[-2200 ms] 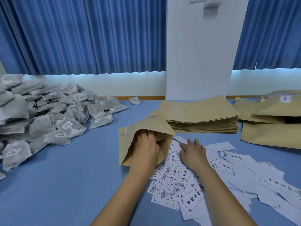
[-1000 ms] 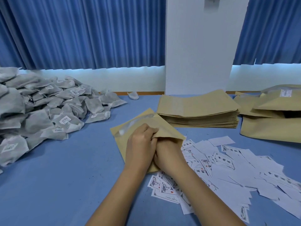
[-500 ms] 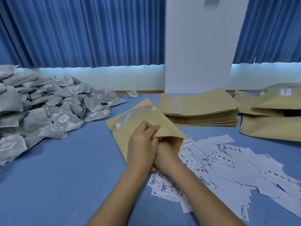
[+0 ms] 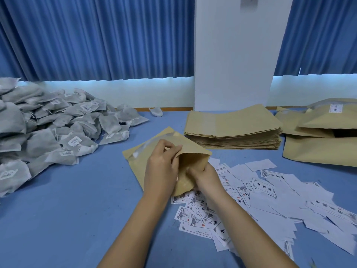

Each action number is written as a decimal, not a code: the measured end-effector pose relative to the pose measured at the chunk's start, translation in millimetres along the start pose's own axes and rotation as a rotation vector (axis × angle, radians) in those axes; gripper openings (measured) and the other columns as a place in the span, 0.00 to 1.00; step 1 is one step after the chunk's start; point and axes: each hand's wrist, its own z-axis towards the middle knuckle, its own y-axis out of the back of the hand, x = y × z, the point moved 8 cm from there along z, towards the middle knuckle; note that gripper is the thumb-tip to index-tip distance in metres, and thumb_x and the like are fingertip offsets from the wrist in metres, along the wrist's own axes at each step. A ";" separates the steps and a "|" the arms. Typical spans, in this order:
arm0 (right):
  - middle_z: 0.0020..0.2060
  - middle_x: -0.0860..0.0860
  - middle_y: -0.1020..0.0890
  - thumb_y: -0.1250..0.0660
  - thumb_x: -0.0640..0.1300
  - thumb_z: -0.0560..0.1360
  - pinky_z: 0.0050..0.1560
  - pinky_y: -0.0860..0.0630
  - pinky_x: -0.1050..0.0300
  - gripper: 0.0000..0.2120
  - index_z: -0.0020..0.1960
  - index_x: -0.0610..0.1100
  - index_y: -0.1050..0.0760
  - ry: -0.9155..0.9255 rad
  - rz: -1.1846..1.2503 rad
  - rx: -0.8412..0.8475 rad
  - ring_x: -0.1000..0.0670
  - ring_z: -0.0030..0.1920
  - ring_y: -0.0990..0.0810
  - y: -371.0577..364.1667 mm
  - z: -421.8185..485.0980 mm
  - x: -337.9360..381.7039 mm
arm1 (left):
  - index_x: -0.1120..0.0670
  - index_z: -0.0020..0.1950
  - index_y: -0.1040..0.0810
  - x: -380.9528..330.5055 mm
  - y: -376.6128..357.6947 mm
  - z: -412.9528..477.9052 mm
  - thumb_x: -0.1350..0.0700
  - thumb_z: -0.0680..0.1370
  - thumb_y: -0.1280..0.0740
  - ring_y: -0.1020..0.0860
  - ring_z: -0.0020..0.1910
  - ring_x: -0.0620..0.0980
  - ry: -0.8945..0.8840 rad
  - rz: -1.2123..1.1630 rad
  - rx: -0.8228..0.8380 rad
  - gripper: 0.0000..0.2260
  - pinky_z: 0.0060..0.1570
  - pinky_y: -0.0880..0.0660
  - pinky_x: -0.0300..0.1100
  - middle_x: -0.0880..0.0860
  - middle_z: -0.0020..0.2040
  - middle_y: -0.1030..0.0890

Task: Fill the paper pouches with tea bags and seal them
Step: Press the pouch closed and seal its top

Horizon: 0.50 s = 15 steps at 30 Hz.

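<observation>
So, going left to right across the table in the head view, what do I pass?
In order: tea bag heap → open pouch → flat pouch stack → loose pouches. The labels spread beneath several of these, so they are left out.

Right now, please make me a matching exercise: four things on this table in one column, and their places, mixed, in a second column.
Column one
1. tea bags
2. pouch stack
3. printed labels
4. single pouch

Column two
a. scattered flat on the right
b. gripped by the left hand and the right hand
c. heaped on the left
d. neat pile before the white pillar

Pairs: 1-c, 2-d, 3-a, 4-b
</observation>
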 end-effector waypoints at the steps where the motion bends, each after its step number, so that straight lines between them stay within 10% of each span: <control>1: 0.49 0.41 0.19 0.39 0.38 0.76 0.53 0.22 0.42 0.10 0.56 0.41 0.26 0.000 0.039 -0.040 0.42 0.50 0.20 4.3 0.6 0.0 | 0.59 0.51 0.16 -0.5 -4.7 -0.9 0.68 0.73 0.31 0.23 0.39 0.52 -0.008 0.020 0.044 0.10 0.40 0.26 0.44 0.54 0.46 0.22; 9: 0.29 0.49 0.22 0.43 0.43 0.78 0.29 0.28 0.62 0.11 0.39 0.43 0.26 -0.242 0.759 0.035 0.51 0.28 0.23 5.9 1.3 -8.4 | 0.50 0.48 0.17 -9.8 -54.1 -25.9 0.42 0.76 0.37 0.25 0.43 0.49 -0.028 0.308 0.442 0.15 0.36 0.32 0.42 0.48 0.46 0.25; 12: 0.25 0.47 0.30 0.40 0.41 0.79 0.27 0.35 0.61 0.11 0.39 0.43 0.29 -0.214 0.545 -0.045 0.49 0.25 0.32 21.2 6.1 -13.4 | 0.55 0.31 0.28 -27.7 -66.5 -44.6 0.51 0.77 0.38 0.29 0.29 0.51 0.002 0.111 0.524 0.16 0.31 0.32 0.46 0.51 0.32 0.25; 15: 0.28 0.45 0.30 0.40 0.38 0.80 0.26 0.39 0.62 0.08 0.42 0.40 0.27 -0.094 0.451 -0.048 0.51 0.24 0.34 32.3 12.2 -3.9 | 0.56 0.35 0.23 -19.7 -80.8 -61.6 0.55 0.78 0.39 0.23 0.30 0.49 0.465 -0.387 0.651 0.13 0.38 0.21 0.49 0.56 0.33 0.19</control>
